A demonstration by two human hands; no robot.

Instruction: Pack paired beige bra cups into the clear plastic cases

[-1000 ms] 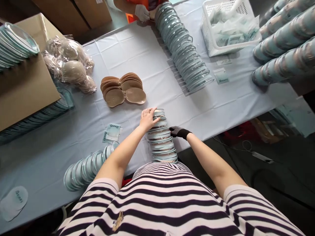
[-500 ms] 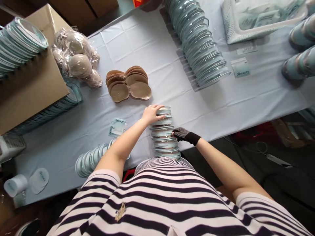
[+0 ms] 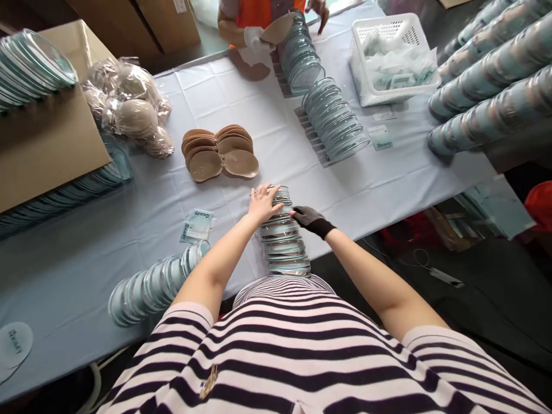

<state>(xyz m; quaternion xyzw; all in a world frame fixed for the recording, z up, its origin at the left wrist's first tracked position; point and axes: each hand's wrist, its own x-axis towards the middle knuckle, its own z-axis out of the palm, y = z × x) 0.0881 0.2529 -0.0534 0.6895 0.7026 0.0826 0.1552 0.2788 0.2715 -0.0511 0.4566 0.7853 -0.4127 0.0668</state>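
Note:
A stack of round clear-lidded cases (image 3: 285, 248) lies on its side at the table's near edge, against my striped shirt. My left hand (image 3: 264, 204) rests bare on the far end of it, fingers spread. On the right side, my right hand (image 3: 311, 220), in a dark fingertip-less glove, has its fingers drawn together at the edge of the cases. Beyond the stack lie several overlapping brown adhesive bra cups (image 3: 221, 155). Left of my left forearm are printed sachets (image 3: 197, 225) and another row of round cases (image 3: 155, 284).
A co-worker's gloved hand (image 3: 253, 38) holds a brown cup at the far edge. Rows of clear cases (image 3: 335, 121) and a white basket (image 3: 394, 95) stand beyond. Long wrapped stacks (image 3: 495, 112) lie right. Bagged cups (image 3: 133, 109) and a cardboard box (image 3: 47, 149) are left.
My left hand's fingers have spread wider on the stack. My right hand has shifted slightly toward its far end. The view has swung, bringing a co-worker into sight at the far edge.

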